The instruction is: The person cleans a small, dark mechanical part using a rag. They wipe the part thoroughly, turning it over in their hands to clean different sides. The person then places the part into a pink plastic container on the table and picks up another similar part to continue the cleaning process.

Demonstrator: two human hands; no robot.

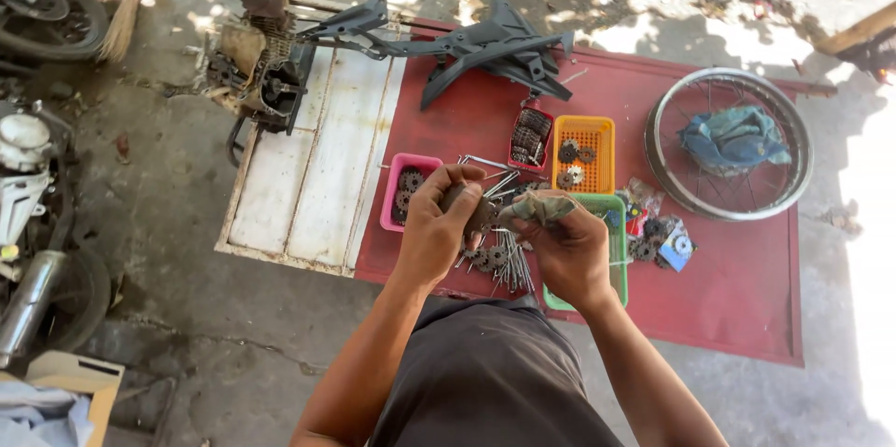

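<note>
My left hand (437, 228) grips a small dark metal part (478, 214), its fingers curled round it. My right hand (567, 246) is closed on a crumpled grey-green rag (539, 207) pressed against that part. Both hands hover over a pile of metal spokes and small sprockets (499, 256) on a red board (737, 270). Right under the hands sit a pink basket (397, 188) and a green basket (616, 251).
An orange basket (597, 144) and a red tray (532, 137) hold more small parts. A spoked wheel rim (658, 144) with a blue cloth (733, 139) lies right. A black plastic frame (495, 46) and rusty engine (261, 55) stand behind. Motorcycle parts (28, 195) stand left.
</note>
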